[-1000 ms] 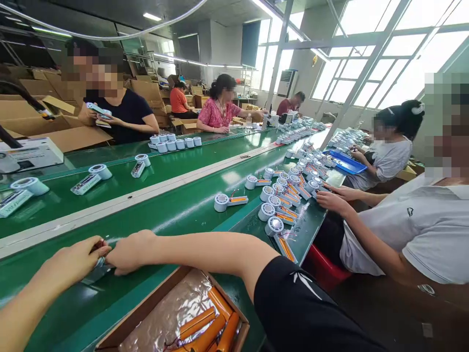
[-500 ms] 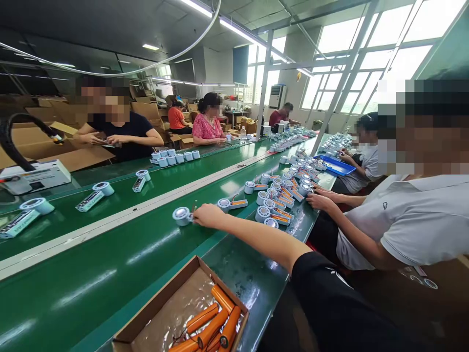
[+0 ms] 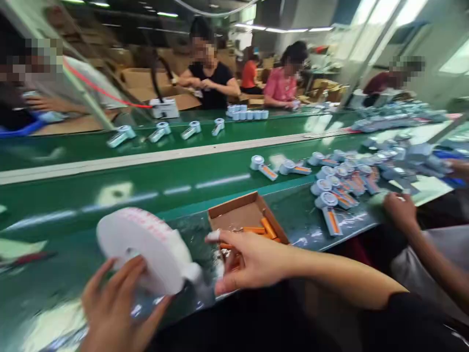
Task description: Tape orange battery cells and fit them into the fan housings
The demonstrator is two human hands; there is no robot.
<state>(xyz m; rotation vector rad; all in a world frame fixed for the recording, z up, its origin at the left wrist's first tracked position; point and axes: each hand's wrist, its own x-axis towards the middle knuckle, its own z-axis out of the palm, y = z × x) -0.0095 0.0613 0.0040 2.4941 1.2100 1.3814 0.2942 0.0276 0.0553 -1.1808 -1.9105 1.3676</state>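
My left hand [image 3: 119,298] is at the lower left, fingers spread in front of a large white roll [image 3: 135,244] with faint red print; whether the fingertips touch it I cannot tell. My right hand [image 3: 249,259] hangs over the near side of a shallow cardboard box [image 3: 236,208], thumb and fingers apart, nothing seen between them. A white wrap covers its index fingertip. Orange cylinders [image 3: 269,228] lie in the box, partly hidden by this hand. Beyond it, on the green belt, stands a light-blue round-headed housing [image 3: 257,162] with an orange strip in its handle.
Several similar housings [image 3: 326,200] crowd the bench at right, close to a co-worker's hand [image 3: 401,212]. More housings [image 3: 159,132] line the far belt beyond a pale divider strip [image 3: 176,154]. Co-workers sit across. A red-handled tool [image 3: 29,259] lies at left.
My right hand has let go of the housing on the belt and come back to the cardboard box. The view has swung left; my left hand and the white roll now show.
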